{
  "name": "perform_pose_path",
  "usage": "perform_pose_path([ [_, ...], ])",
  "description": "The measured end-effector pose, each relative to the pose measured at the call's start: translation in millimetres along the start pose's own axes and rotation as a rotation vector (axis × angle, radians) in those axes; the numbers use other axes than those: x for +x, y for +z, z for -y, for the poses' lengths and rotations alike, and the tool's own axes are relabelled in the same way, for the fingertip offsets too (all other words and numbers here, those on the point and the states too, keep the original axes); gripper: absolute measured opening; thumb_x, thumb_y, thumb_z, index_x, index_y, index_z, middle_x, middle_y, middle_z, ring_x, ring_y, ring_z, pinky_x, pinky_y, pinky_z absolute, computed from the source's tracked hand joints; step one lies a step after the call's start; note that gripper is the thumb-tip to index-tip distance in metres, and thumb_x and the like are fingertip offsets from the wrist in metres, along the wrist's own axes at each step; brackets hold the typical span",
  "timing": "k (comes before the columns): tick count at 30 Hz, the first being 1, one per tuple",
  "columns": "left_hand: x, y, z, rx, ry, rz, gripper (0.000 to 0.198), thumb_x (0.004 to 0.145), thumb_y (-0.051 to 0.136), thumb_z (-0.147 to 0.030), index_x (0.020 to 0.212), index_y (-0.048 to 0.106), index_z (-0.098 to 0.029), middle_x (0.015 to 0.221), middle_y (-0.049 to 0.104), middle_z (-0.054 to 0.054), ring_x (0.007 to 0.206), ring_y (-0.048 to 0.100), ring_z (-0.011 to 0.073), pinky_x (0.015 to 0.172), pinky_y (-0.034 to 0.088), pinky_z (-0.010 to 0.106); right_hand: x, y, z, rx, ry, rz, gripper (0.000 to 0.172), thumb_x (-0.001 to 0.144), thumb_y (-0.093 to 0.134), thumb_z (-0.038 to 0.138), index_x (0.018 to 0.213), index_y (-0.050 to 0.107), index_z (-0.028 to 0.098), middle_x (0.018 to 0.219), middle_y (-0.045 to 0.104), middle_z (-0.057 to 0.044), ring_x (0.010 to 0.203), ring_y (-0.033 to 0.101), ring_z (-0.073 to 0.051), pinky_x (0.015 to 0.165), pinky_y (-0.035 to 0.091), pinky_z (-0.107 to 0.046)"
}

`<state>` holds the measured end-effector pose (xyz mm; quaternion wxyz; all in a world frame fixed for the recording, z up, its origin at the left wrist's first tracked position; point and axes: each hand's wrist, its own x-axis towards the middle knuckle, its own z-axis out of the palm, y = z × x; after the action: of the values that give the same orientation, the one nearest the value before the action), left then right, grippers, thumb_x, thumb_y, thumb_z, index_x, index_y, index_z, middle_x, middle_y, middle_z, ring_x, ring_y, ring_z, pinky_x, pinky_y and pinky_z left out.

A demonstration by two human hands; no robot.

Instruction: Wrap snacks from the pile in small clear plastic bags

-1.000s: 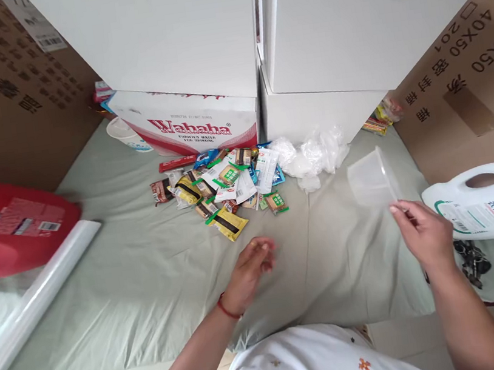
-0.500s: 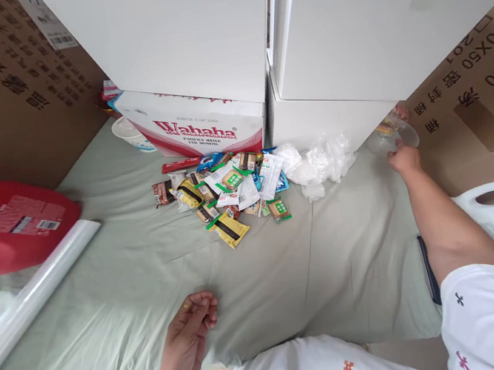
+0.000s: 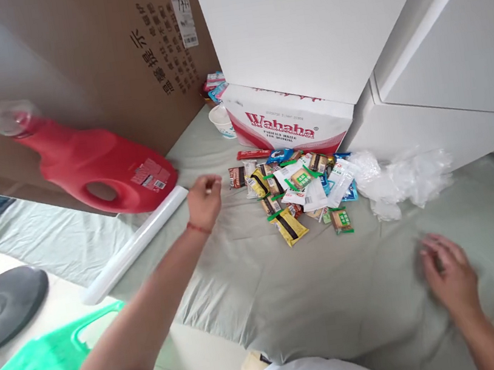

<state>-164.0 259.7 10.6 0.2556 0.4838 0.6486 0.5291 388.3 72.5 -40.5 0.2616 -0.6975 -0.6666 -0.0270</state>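
Head: white roll (image 3: 136,246) between left hand (image 3: 204,204) and red jug (image 3: 127,164)

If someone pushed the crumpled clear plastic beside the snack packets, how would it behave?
The crumpled clear plastic would probably flop and squash rather than hold its shape, since it lies in loose folds. It looks light for its bulk, being thin and see-through. Its shiny surface might feel slippery.

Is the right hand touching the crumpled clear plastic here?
Apart. The head view shows a strip of green cloth between the right hand and the crumpled clear plastic.
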Motion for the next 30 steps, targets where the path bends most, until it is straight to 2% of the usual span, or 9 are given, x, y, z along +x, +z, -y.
perform_pose_path([
  [2, 61.4, 20.3, 4.2, 0.145, 0.05, -0.002, 0.006, 0.082, 0.071, -0.012, 0.088, 0.07, -0.012, 0.091, 0.066, 0.001, 0.072, 0.051, 0.0097, 0.081, 0.043, 0.03, -23.6, 8.1, 20.0, -0.02, -0.063, 0.026, 0.028, 0.095, 0.049, 0.034, 0.114, 0.068, 0.025, 0.121, 0.069, -0.013, 0.106, 0.066, -0.035, 0.093, 0.053, -0.056],
  [4, 114.5, 41.8, 6.0, 0.253, 0.111, 0.035, 0.024, 0.083, 0.074, -0.014, 0.107, 0.069, -0.01, 0.111, 0.067, 0.004, 0.081, 0.056, 0.0089, 0.093, 0.044, 0.032, -32.1, 11.4, 29.3, -0.041, -0.074, 0.029, 0.028, 0.096, 0.048, 0.031, 0.114, 0.068, 0.024, 0.117, 0.071, -0.014, 0.104, 0.065, -0.034, 0.094, 0.052, -0.056],
  [7, 169.1, 67.9, 12.4, 0.372, 0.168, 0.095, 0.035, 0.096, 0.066, -0.032, 0.123, 0.066, -0.011, 0.126, 0.063, 0.007, 0.104, 0.064, 0.016, 0.104, 0.047, 0.04, -29.6, 10.3, 30.6, -0.04, -0.046, 0.016, 0.026, 0.097, 0.048, 0.031, 0.112, 0.068, 0.025, 0.113, 0.071, -0.013, 0.104, 0.064, -0.034, 0.092, 0.053, -0.055],
  [10, 190.9, 81.4, 26.1, 0.451, 0.189, 0.123, 0.039, 0.103, 0.054, -0.041, 0.131, 0.061, -0.015, 0.131, 0.062, 0.011, 0.114, 0.065, 0.0227, 0.097, 0.057, 0.045, -26.8, 9.2, 29.0, -0.038, -0.03, 0.007, 0.025, 0.097, 0.049, 0.031, 0.111, 0.068, 0.025, 0.111, 0.071, -0.013, 0.105, 0.064, -0.034, 0.093, 0.054, -0.055],
  [14, 179.1, 71.9, 38.8, 0.492, 0.259, 0.074, 0.041, 0.098, 0.063, -0.04, 0.131, 0.061, -0.015, 0.131, 0.062, 0.011, 0.111, 0.066, 0.0227, 0.095, 0.058, 0.045, -29.9, 10.8, 28.0, -0.038, 0.005, -0.007, 0.024, 0.097, 0.049, 0.031, 0.109, 0.069, 0.024, 0.111, 0.072, -0.013, 0.107, 0.065, -0.033, 0.093, 0.054, -0.052],
  [19, 107.5, 18.3, 12.3, 0.499, 0.424, -0.01, 0.012, 0.092, 0.064, -0.021, 0.096, 0.071, -0.012, 0.098, 0.065, 0.005, 0.091, 0.061, 0.0156, 0.09, 0.052, 0.034, -29.7, 8.1, 29.1, 0.003, 0.007, -0.022, 0.025, 0.098, 0.049, 0.033, 0.104, 0.071, 0.022, 0.11, 0.072, -0.013, 0.105, 0.066, -0.033, 0.093, 0.055, -0.053],
  [23, -6.4, -11.5, -37.2, 0.477, 0.572, 0.034, 0.015, 0.094, 0.06, -0.025, 0.098, 0.073, -0.02, 0.105, 0.069, 0.009, 0.097, 0.064, 0.0212, 0.088, 0.052, 0.035, -23.9, 0.2, 61.0, 0.196, 0.122, -0.08, 0.023, 0.097, 0.056, 0.038, 0.1, 0.073, 0.024, 0.111, 0.072, -0.013, 0.105, 0.066, -0.031, 0.1, 0.051, -0.053],
  [26, -104.2, -3.1, -75.5, 0.298, 0.559, 0.196, 0.017, 0.094, 0.061, -0.025, 0.104, 0.074, -0.024, 0.105, 0.071, 0.009, 0.095, 0.067, 0.0215, 0.086, 0.054, 0.034, -15.9, -2.6, 106.4, 0.685, 0.296, 0.106, 0.027, 0.093, 0.065, 0.048, 0.109, 0.073, 0.028, 0.114, 0.073, -0.011, 0.109, 0.067, -0.03, 0.1, 0.052, -0.051],
  [30, -200.4, 30.7, -112.3, -0.048, 0.399, 0.495, 0.02, 0.096, 0.059, -0.021, 0.104, 0.076, -0.028, 0.099, 0.072, 0.008, 0.085, 0.069, 0.0187, 0.075, 0.055, 0.03, -8.2, 1.7, 154.2, 1.556, 0.557, 0.447, 0.083, 0.082, 0.05, 0.087, 0.147, 0.052, 0.034, 0.146, 0.06, -0.011, 0.129, 0.06, -0.034, 0.101, 0.052, -0.057],
])
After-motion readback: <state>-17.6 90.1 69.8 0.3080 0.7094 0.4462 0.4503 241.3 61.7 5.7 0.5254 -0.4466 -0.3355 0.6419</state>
